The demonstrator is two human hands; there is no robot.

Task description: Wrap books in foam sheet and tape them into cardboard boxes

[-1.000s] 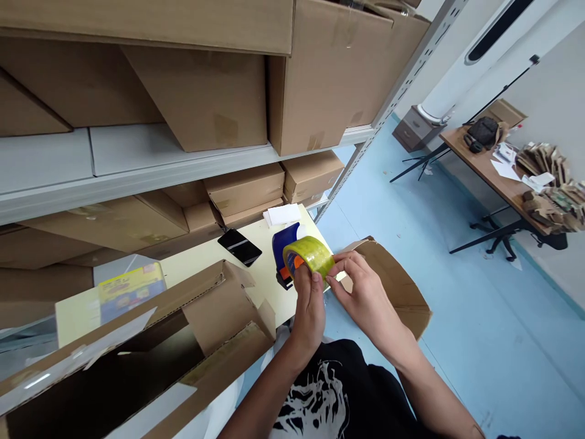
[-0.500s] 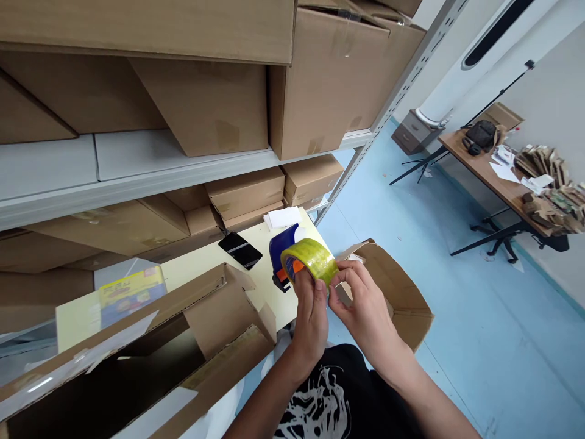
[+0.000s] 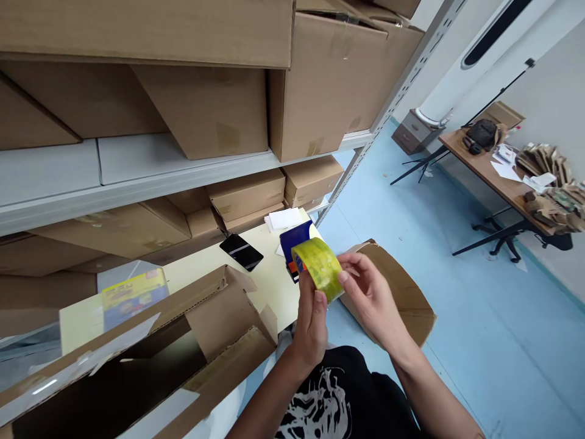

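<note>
My left hand (image 3: 312, 323) is closed on a tape dispenser, its fingers under and inside the left side of the tape roll. The dispenser has a blue plate (image 3: 296, 236) and orange parts, and carries a wide roll of yellow-green packing tape (image 3: 320, 268). My right hand (image 3: 371, 299) pinches at the right edge of the roll, thumb against the tape's surface. Whether a tape end is lifted there, I cannot tell. To the left an open cardboard box (image 3: 219, 323) lies on the pale table, its inside dark.
On the pale table (image 3: 274, 292) are a black phone (image 3: 241, 251), white papers (image 3: 284, 218) and a yellow-blue package (image 3: 134, 296). An open carton (image 3: 406, 280) stands on the floor to the right. Shelves (image 3: 192, 177) with cardboard boxes rise ahead; a brown desk (image 3: 489, 171) is further right.
The tape roll has turned so more of its outer surface faces me. My right fingers have shifted up along its right edge. The blue plate has moved slightly right.
</note>
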